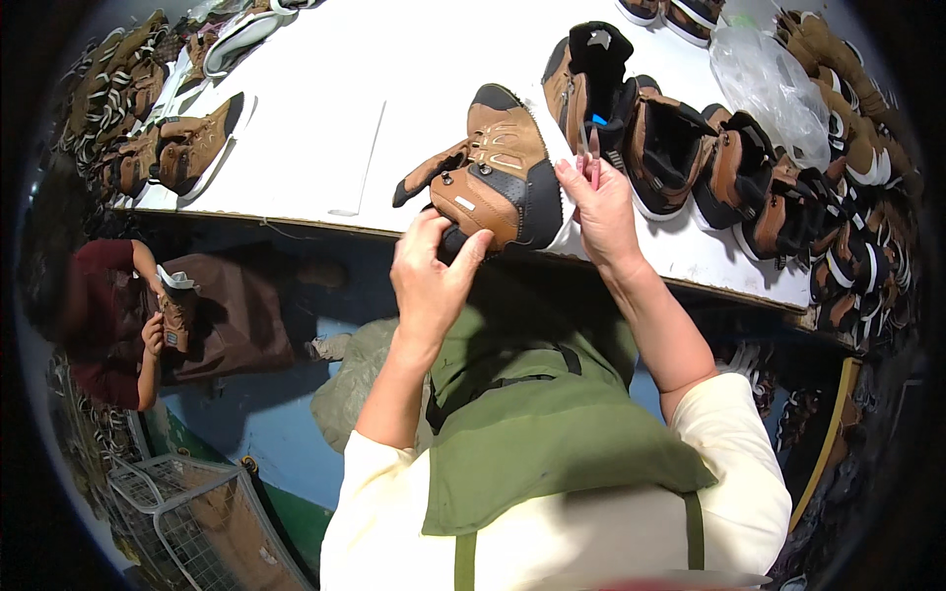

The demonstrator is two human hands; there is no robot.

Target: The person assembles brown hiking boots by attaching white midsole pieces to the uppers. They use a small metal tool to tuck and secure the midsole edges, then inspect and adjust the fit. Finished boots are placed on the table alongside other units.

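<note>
A brown and black ankle shoe (pixel 493 182) is held on its side above the near edge of the white table, toe pointing away and white sole to the right. My left hand (pixel 434 271) grips its heel and collar, thumb and fingers closed round it. In my right hand (pixel 603 202) is a small pink-handled two-pronged tool (pixel 588 163) with thin tips pointing away; whether it is snips or tweezers I cannot tell. The right thumb lies close against the sole edge. Just beyond that hand stands a tall-collared brown shoe (pixel 591 84) with a black lining.
Several similar shoes (pixel 670 148) stand in a row along the right of the table (pixel 315 108), beside a clear plastic bag (pixel 769 94). More shoes (pixel 187 153) lie at the left. A seated person (pixel 108 315) handles a shoe below, near a wire cart (pixel 212 512).
</note>
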